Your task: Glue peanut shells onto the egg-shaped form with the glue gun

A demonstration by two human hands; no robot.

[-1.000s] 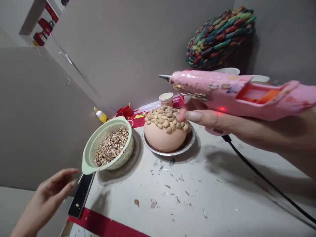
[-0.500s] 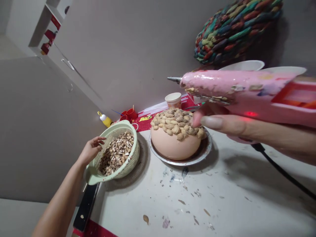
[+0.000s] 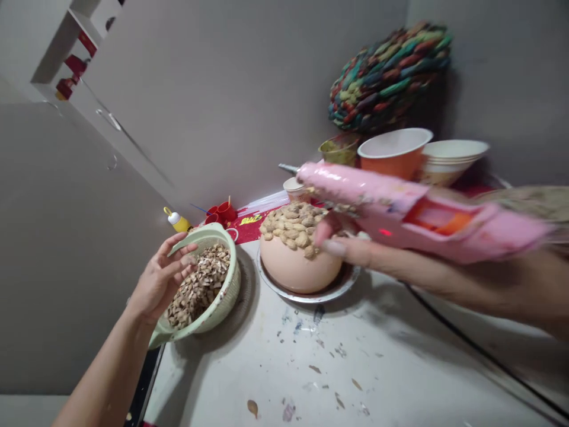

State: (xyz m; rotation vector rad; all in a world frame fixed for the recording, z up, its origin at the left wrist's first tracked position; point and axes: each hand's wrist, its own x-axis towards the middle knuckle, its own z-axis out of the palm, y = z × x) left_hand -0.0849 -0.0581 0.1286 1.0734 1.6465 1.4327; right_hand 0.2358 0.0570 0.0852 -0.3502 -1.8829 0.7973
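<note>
Desk (image 3: 204,385): left of the peanut-clad dome (image 3: 300,264), shells (image 3: 204,281) seem sought; left grip (image 3: 166,270) unclear, hot-glue gun (image 3: 391,207) clasped by right grip (image 3: 427,273); pinching likely needed.

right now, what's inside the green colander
The green colander holds a heap of small, brownish, shell-like pieces. In this view the left hand covers part of its left rim and interior; the heap hides the bottom.

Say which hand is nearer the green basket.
Left. The left hand is at the left side of the green basket; the right hand, holding the glue gun, is farther right.
</note>
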